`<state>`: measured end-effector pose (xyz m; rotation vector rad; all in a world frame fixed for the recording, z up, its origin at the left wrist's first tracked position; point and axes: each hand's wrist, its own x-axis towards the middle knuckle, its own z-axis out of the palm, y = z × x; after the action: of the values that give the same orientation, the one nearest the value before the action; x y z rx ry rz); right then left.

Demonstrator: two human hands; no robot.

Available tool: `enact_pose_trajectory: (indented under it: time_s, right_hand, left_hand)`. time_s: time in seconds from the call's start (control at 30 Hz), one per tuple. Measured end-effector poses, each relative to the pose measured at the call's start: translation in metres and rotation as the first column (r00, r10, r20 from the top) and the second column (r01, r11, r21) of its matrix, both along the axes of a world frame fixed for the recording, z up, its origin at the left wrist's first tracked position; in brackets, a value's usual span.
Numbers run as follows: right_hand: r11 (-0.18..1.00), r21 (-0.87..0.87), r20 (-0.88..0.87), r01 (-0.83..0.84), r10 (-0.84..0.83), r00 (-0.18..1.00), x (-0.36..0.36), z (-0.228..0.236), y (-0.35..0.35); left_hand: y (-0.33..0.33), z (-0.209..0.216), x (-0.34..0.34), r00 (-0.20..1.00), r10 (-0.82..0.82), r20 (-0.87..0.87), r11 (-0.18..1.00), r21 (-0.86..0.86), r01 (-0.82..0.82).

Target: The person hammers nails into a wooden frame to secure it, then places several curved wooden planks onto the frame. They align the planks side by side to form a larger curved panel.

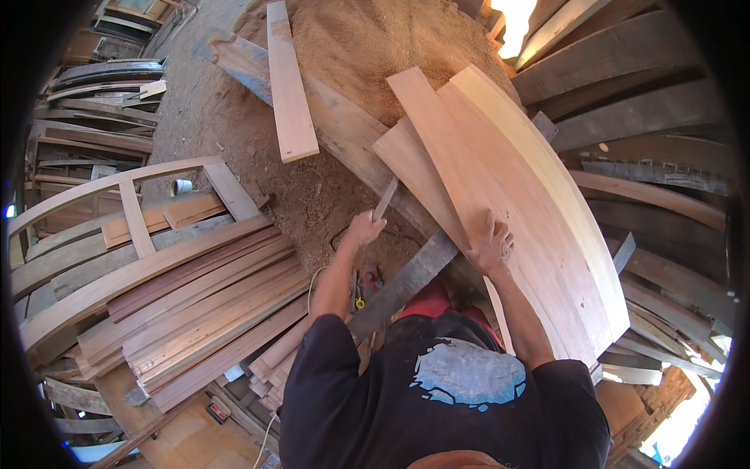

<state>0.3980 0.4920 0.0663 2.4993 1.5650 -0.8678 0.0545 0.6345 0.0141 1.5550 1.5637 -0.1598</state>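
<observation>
**Two hands at a stack of curved boards**

Far to the left, dark curved wooden frames (101,86) are leaning in a stack against the wall, and below them a pale arched timber frame with upright crosspieces (133,207) is lying over a pile of long reddish-brown planks (211,313). A small white cup (181,186) is sitting on the dirt floor (312,195) just beyond the arch.

Moving toward the middle, a straight pale plank (289,86) is resting on a mound of sawdust (351,47). The person's left hand (365,230) is reaching forward with its fingers clenched around a short narrow grey wooden stick (385,198), which is pointing up and away toward the edge of the board stack. Below that arm, a small red tool with a yellow part (366,283) is lying on the ground beside a dark grey beam (406,285) that is running diagonally under the stack.

To the right, the right hand (492,246) is lying flat, fingers spread and released, pressing on the topmost wide curved reddish board (484,172). That board is lying on a stack of similar bowed boards, with a paler curved yellowish board (547,156) along its far side. Further right, dark weathered curved timbers (648,117) are piling up toward the wall.
</observation>
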Motion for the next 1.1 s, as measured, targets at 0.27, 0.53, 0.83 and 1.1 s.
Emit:
enact_pose_trajectory:
  time_s: [0.27,0.53,0.83,1.1]
  right_hand:
    - [0.999,0.019,0.048,-0.035,0.034,0.998,0.002,-0.001,-0.004]
    - [0.995,0.020,-0.026,-0.094,0.095,0.995,-0.001,0.010,-0.014]
    - [0.979,0.021,-0.135,-0.201,0.202,0.970,-0.028,0.028,-0.125]
    - [0.990,0.134,-0.068,-0.036,0.046,0.997,-0.044,0.034,-0.174]
  left_hand:
    - [-0.053,0.012,-0.068,0.834,0.547,0.076,0.831,0.076,-0.552]
    - [0.101,0.016,-0.035,0.906,0.421,-0.037,0.856,0.346,-0.384]
    - [0.032,-0.015,-0.014,0.648,0.634,0.422,0.676,0.104,-0.729]
    - [-0.029,-0.017,-0.006,0.569,0.772,0.285,0.633,-0.260,-0.729]
